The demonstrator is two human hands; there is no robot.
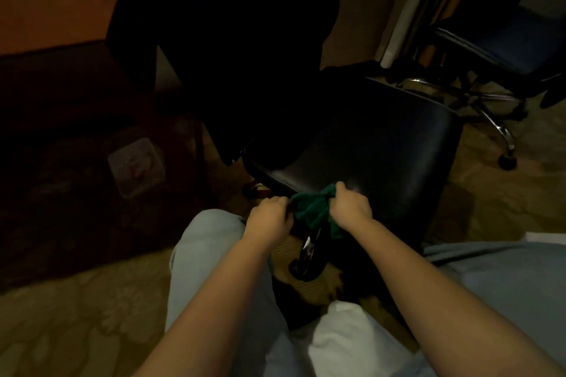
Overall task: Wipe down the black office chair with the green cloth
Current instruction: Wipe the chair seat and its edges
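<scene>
Both hands [309, 212] w/ green cloth [312, 208] at chair seat [382, 144] front edge

The black office chair's smooth leather-like seat [376, 144] shines glossily. The bunched green cloth [311, 208] looks soft, matt, slightly fuzzy. The chair's curved metal leg [307, 246] gleams like polished chrome.
</scene>
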